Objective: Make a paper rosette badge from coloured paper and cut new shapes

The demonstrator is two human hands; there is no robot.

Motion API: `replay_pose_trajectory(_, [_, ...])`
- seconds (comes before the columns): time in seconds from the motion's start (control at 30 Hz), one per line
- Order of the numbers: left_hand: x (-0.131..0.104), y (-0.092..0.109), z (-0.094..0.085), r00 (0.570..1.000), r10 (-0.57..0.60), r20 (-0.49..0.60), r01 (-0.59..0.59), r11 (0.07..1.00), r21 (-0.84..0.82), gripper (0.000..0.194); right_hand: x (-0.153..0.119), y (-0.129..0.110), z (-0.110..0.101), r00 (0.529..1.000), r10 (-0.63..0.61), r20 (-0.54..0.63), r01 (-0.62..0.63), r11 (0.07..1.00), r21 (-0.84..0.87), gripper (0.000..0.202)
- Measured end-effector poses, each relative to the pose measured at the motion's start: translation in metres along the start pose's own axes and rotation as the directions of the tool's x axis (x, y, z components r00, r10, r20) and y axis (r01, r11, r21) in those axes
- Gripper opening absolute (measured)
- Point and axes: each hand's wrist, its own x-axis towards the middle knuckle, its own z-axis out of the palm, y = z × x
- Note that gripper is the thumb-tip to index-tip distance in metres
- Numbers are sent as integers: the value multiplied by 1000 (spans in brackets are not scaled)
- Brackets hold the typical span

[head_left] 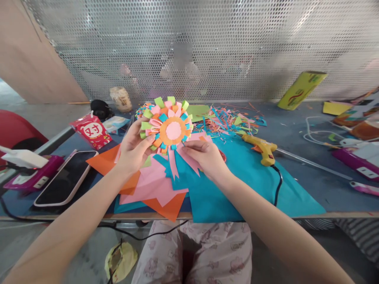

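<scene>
A layered paper rosette (173, 130) is held up above the table, with an orange disc and pink scalloped centre ringed by green, pink, orange and blue loops. My left hand (134, 144) grips its left edge, thumb in front and fingers behind. My right hand (205, 156) pinches a pink paper ribbon tail (189, 161) at the rosette's lower right. Another pink tail (173, 165) with a notched end hangs beside it. Beneath lie blue paper (233, 193), pink paper (148, 183) and orange paper (166, 207).
A yellow hot glue gun (262, 149) with a glue stick rests on the blue paper, its cord over the table edge. Paper shreds (225, 120) heap behind. A phone (66, 178), a red packet (91, 131) and a purple power strip (35, 173) are left; a yellow box (302, 90) leans right.
</scene>
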Motion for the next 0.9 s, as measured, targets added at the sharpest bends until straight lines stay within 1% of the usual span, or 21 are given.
replay_pose_trajectory(0.07, [0,0,0,1000,14,0,-14,1000,-9,32,0,0,0,1000,3,16,-3,1000,-15,10])
replay_pose_trajectory(0.2, [2,-1,-2,998,61,-2,-61,997,-40,34,-2,-2,1,996,54,73,-50,997,-57,22])
replay_pose_trajectory(0.3, [4,-2,-5,997,80,-1,-79,996,-37,34,-3,-3,2,996,64,67,-61,997,-48,25])
replay_pose_trajectory(0.43, [6,-3,-7,996,82,-19,-82,996,-30,33,-3,-3,3,994,54,92,-51,998,-36,25])
replay_pose_trajectory(0.57, [6,-3,-7,997,71,-6,-71,997,-19,30,-3,-4,2,993,53,101,-52,999,-13,26])
replay_pose_trajectory(0.7, [7,-3,-7,998,61,-34,-61,998,-16,33,-4,-6,2,993,65,97,-58,996,-71,29])
replay_pose_trajectory(0.8, [8,-3,-9,996,75,-39,-76,997,-12,34,-4,-7,1,996,35,86,-24,991,-133,32])
replay_pose_trajectory(0.9, [10,-4,-10,997,72,-40,-73,997,-20,37,-3,-10,1,996,28,84,-18,994,-110,35])
